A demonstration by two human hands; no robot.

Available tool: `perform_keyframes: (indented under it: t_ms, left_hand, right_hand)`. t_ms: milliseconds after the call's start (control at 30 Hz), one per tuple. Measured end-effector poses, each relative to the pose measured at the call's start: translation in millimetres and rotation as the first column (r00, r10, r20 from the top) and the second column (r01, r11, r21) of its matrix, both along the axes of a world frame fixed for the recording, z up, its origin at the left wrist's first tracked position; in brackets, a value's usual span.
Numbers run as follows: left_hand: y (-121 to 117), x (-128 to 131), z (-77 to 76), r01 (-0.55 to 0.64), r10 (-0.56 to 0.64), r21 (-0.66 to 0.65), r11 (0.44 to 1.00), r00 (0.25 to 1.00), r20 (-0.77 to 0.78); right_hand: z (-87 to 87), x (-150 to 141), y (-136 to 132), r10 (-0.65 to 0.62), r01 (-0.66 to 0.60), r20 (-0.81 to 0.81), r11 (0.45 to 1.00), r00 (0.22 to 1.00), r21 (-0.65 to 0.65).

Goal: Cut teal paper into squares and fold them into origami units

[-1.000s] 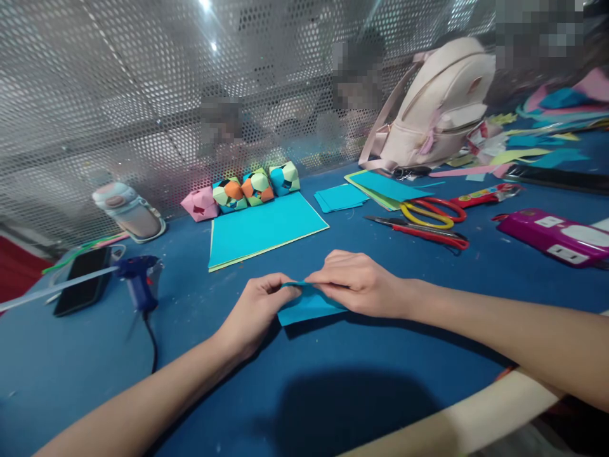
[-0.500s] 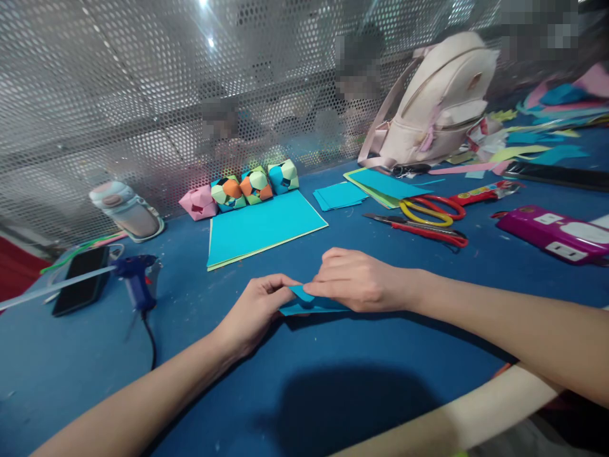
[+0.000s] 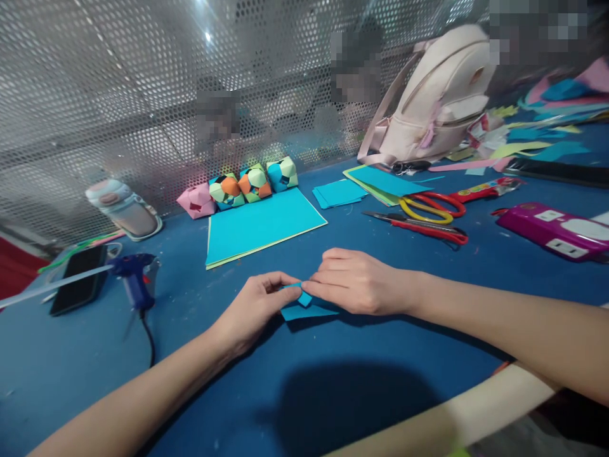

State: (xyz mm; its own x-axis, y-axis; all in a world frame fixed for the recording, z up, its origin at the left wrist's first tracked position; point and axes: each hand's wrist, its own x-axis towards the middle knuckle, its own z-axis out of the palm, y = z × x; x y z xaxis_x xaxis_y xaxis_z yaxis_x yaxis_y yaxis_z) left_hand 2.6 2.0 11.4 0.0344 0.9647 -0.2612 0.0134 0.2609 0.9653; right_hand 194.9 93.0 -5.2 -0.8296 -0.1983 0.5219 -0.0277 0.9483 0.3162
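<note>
A small blue sheet of paper (image 3: 309,312) is between my two hands, just above the blue table, with a little flap folded over along its far edge. My left hand (image 3: 259,304) pinches its left end between thumb and fingers. My right hand (image 3: 349,282) is closed on the right part, its index fingertip and thumb at the folded flap, close to my left thumb. The fingers of my right hand cover much of the paper's right side. Beyond them lies a larger stack of blue and green paper (image 3: 266,225).
Folded paper balls (image 3: 254,184) line the mesh wall. To the left are a glue gun (image 3: 136,276), a phone (image 3: 78,279) and a bottle (image 3: 126,209). To the right lie scissors (image 3: 428,209), a cutter knife (image 3: 428,228), a purple power strip (image 3: 554,231) and a backpack (image 3: 442,101).
Along the paper's far edge a small flap has been folded over toward me. Both hands keep hold of the paper and have shifted only slightly.
</note>
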Motion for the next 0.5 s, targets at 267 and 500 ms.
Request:
perform_keyframes:
  t_ms: [267,500]
  left_hand:
    - [0.7,-0.9,1.4,-0.031,0.037,0.055,0.998,0.994,-0.103]
    - [0.9,0.3,5.4,-0.019,0.018,-0.012,1.000,0.997,-0.075]
  right_hand:
    - [3.8,-0.3,-2.9,-0.002,0.003,-0.046,1.000,0.999,0.019]
    - [2.2,1.9,-2.7,0.009,-0.009,0.000,1.000,1.000,0.015]
